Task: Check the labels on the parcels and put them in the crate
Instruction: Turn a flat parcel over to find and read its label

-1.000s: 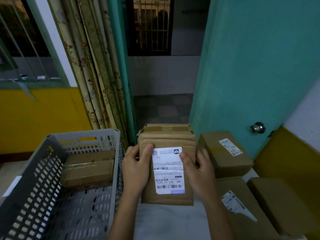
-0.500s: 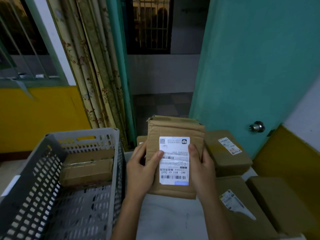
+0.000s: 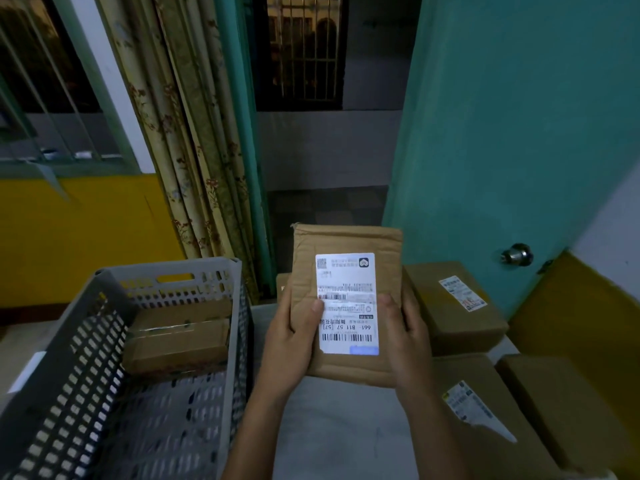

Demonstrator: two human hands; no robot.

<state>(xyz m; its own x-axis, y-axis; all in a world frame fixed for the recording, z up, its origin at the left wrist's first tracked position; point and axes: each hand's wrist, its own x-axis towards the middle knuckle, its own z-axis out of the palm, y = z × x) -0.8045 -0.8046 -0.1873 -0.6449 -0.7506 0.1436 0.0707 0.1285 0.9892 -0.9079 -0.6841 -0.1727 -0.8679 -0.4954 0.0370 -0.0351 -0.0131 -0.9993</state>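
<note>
The flat brown cardboard parcel (image 3: 346, 306) is held upright above the white table surface (image 3: 343, 427), its white printed shipping label (image 3: 346, 303) facing the camera with the text upside down. The left hand (image 3: 294, 337) grasps the parcel's left edge, thumb lying on the label's margin. The right hand (image 3: 403, 337) grasps the right edge, thumb on the front face. The grey perforated plastic crate (image 3: 221, 327) stands just to the left and contains one brown cardboard box (image 3: 180, 337) against its far wall. Three more brown boxes (image 3: 450, 306) lie to the right of the hands, two of them labelled. A teal door (image 3: 519, 133) stands behind.
</note>
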